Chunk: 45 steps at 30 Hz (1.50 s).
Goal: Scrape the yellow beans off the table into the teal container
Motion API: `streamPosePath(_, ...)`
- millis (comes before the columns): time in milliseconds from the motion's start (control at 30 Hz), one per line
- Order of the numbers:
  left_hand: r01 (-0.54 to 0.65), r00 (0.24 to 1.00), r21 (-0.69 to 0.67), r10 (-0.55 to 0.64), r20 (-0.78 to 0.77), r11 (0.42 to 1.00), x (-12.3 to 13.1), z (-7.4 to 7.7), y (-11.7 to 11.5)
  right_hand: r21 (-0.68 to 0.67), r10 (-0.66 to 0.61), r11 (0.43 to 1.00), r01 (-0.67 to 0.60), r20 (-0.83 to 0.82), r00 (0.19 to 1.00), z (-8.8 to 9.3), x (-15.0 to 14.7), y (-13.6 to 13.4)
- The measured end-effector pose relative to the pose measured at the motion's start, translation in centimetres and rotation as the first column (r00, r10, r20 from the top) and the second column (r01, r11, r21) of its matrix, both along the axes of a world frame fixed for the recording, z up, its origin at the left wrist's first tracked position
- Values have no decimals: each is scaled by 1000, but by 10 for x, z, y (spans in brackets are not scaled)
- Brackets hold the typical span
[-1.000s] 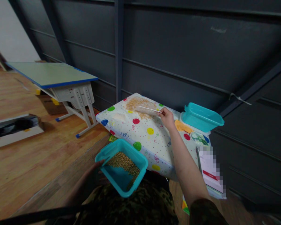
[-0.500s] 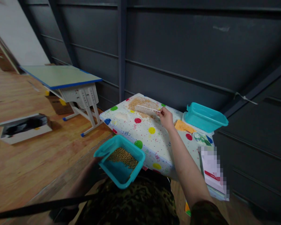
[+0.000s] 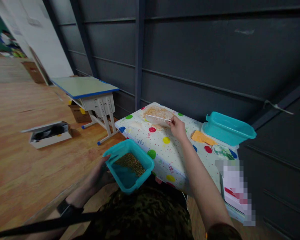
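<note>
A teal bin (image 3: pixel 130 185) with brown beans (image 3: pixel 131 163) in its bottom is gripped at its left side by my left hand (image 3: pixel 101 175), just off the front edge of the table. Over the dotted tablecloth (image 3: pixel 157 141), my right hand (image 3: pixel 177 127) pinches the right end of a thin, clear-white flat piece (image 3: pixel 158 119). That piece stands tilted on the cloth, among a scattered patch of tan grains (image 3: pixel 153 111). A faint pale patch (image 3: pixel 136 124) lies left of it.
At the table's right are another teal bin (image 3: pixel 227 129), an orange cloth (image 3: pixel 202 137), a round lid-like item (image 3: pixel 222 151) and a blurred-out pad (image 3: pixel 233 190). A desk (image 3: pixel 87 87) and an open white box (image 3: pixel 50 136) stand to the left. A dark panelled wall (image 3: pixel 202 50) rises behind.
The view has turned left, so the table appears further right. The bin in my left hand is tipped somewhat differently, and more of that hand shows. My right hand keeps its hold on the flat piece.
</note>
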<state>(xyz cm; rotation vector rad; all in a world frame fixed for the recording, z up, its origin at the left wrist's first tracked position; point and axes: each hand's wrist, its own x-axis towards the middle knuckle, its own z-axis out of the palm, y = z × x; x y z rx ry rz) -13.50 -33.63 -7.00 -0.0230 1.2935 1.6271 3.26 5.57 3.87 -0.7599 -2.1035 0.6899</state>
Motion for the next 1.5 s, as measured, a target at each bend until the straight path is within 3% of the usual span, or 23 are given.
streamPosePath(233,-76,997,-77,74,-23,994,14,45,3,32,-42,999,43,-9,999,4,-4,-5)
streamPosePath(333,-72,997,-41,71,-27,997,22,53,5,46,-104,993,108,-67,992,8,3,0)
streamPosePath(467,-60,998,-48,58,-38,997,24,51,6,68,-216,973,219,-52,975,3,26,6)
streamPosePath(633,-31,999,-45,31,-11,999,16,48,5,86,-381,921,380,0,925,-16,49,4)
streamPosePath(900,-38,998,-17,37,-41,999,10,38,12,99,-466,884,458,83,881,-22,59,11)
streamPosePath(1300,-89,993,-19,88,-80,996,35,59,1,54,-384,923,380,148,912,-25,69,28)
streamPosePath(1500,-29,996,-48,25,-86,998,31,55,-3,1,-327,945,328,70,942,-29,68,30)
